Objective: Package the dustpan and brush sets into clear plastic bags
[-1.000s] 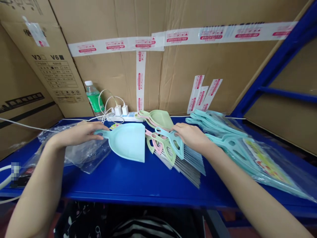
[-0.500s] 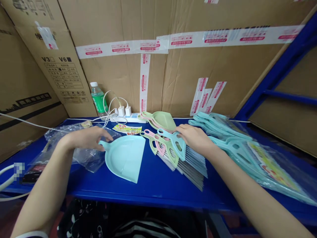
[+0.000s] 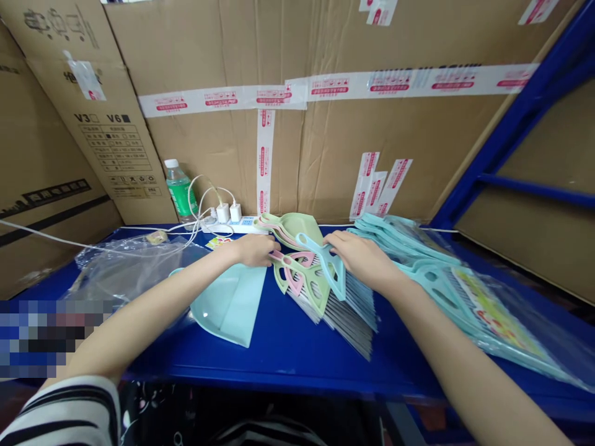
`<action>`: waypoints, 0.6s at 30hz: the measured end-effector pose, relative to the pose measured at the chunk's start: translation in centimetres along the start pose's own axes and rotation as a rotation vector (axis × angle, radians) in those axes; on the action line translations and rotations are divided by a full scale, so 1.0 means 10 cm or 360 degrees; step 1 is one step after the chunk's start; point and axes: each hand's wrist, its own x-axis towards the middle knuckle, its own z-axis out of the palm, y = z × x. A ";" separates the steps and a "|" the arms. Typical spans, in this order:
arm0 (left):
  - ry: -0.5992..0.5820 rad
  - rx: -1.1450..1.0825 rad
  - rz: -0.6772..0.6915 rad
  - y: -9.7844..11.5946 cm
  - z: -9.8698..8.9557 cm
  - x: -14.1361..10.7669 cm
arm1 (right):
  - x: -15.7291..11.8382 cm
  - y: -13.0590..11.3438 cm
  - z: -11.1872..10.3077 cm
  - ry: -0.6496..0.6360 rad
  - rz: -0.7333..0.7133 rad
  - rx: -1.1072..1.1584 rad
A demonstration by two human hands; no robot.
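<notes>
Since the earlier frame, the left hand [image 3: 255,249] has crossed from the light-blue dustpan [image 3: 242,303] to the pink brush [image 3: 277,255]. I see that dustpan lying flat on the blue table [image 3: 199,353], beneath the left forearm. The right hand [image 3: 356,253] pinches the light-blue brush [image 3: 316,249] near its head, apparently to steady it atop the overlapping fan, whose spread leaves the handles reachable. Left fingers curl at the handle ends; I can't tell whether they grip. Behind lie nested dustpans [image 3: 302,228], probably stacked to save room. I count one separate dustpan, one light-blue brush, two green brushes [image 3: 320,303], at least one pink, and, farther back, one bottle [image 3: 181,195].
</notes>
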 end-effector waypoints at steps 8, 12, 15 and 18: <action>-0.0117 0.0020 0.0106 -0.02 -0.04 0.24 | 0.00 0.02 -0.05 0.0028 0.0085 -0.0024; -0.0112 0.0000 0.0174 0.01 0.00 0.29 | -0.01 0.05 -0.04 0.0103 0.0058 0.0008; -0.0115 -0.0033 0.0207 0.03 0.02 0.33 | -0.01 0.07 -0.01 0.0177 0.0002 0.0045; -0.0102 -0.0078 0.0222 0.04 0.03 0.36 | -0.01 0.10 0.02 0.0232 -0.0059 0.0091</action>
